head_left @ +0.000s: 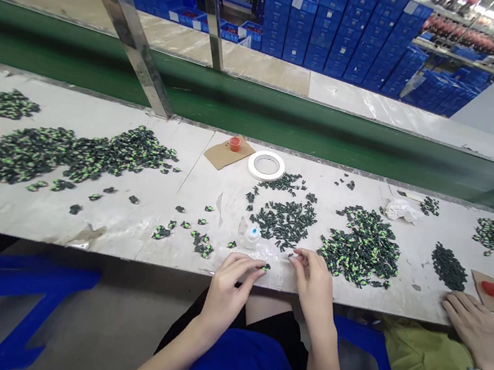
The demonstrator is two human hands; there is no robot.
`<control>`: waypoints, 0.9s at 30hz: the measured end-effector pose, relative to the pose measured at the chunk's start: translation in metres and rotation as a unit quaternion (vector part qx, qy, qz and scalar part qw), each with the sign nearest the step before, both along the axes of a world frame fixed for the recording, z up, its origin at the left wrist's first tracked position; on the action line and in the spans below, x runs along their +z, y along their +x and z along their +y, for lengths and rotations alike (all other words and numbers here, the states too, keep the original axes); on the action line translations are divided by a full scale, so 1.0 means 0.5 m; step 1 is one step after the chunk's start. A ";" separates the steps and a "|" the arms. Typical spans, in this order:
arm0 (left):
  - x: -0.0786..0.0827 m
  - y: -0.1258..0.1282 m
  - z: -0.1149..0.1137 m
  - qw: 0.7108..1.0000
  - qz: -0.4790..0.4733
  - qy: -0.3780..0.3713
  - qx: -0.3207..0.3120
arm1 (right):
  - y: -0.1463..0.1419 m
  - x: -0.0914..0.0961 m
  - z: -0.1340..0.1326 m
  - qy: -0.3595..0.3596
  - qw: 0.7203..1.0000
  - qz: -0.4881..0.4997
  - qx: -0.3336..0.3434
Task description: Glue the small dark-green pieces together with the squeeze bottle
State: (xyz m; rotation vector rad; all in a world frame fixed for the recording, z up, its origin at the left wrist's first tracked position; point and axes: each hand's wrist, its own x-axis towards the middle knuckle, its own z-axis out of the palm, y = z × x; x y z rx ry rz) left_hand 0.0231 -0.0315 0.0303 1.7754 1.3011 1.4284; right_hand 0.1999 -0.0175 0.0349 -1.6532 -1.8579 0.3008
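Near the table's front edge, my left hand (pixel 233 282) pinches a small black-and-green part (pixel 266 267) between thumb and fingertips. My right hand (pixel 313 284) is just to its right, thumb and forefinger pinched around a small dark piece (pixel 291 255). Beyond my hands lies a loose pile of small dark pieces (pixel 286 220). A small white bottle with a blue tip (pixel 252 234) stands between that pile and my left hand. Right of my right hand is a heap of black-and-green parts (pixel 362 245). Several similar loose parts (pixel 201 245) lie left of the bottle.
A roll of white tape (pixel 266 165) and cardboard (pixel 221 154) with a red pot (pixel 235 143) lie at the back. A long black-and-green heap (pixel 53 156) covers the left. At right, a co-worker's hand (pixel 473 321) rests beside dark pieces (pixel 448 267). A green conveyor (pixel 260 108) runs behind.
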 end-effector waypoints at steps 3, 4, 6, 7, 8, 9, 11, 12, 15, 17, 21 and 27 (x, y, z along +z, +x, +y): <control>-0.001 0.008 0.003 1.000 0.010 0.004 0.003 | -0.006 0.004 -0.008 -0.023 0.997 0.072 -0.018; -0.001 0.009 0.004 1.000 0.015 0.007 0.005 | -0.008 0.002 -0.008 -0.024 0.996 0.075 -0.030; -0.003 0.010 0.006 1.000 0.026 0.014 0.007 | -0.010 -0.004 -0.006 -0.022 0.995 0.074 -0.060; -0.004 0.009 0.006 0.999 0.031 0.017 0.008 | -0.011 -0.007 -0.003 -0.021 0.994 0.075 -0.073; -0.005 0.008 0.006 0.999 0.035 0.019 0.010 | -0.013 -0.010 0.001 -0.023 0.994 0.077 -0.080; -0.007 0.007 0.006 0.999 0.038 0.019 0.011 | -0.016 -0.012 0.005 -0.026 0.993 0.079 -0.082; -0.011 0.003 0.006 0.999 0.038 0.019 0.014 | -0.025 -0.015 0.014 -0.036 0.993 0.079 -0.077; -0.012 0.001 0.005 0.999 0.038 0.018 0.016 | -0.030 -0.017 0.018 -0.041 0.994 0.073 -0.074; -0.016 -0.004 0.005 0.999 0.038 0.011 0.017 | -0.041 -0.023 0.025 -0.055 0.995 0.047 -0.071; -0.017 -0.007 0.004 0.999 0.035 0.006 0.020 | -0.041 -0.028 0.026 -0.058 0.996 0.036 -0.064; -0.019 -0.008 0.004 0.999 0.027 -0.007 0.017 | -0.032 -0.041 0.023 -0.043 0.998 0.035 -0.038; -0.019 -0.009 0.007 0.999 0.018 -0.032 0.000 | -0.033 -0.052 0.020 0.009 1.000 0.022 -0.019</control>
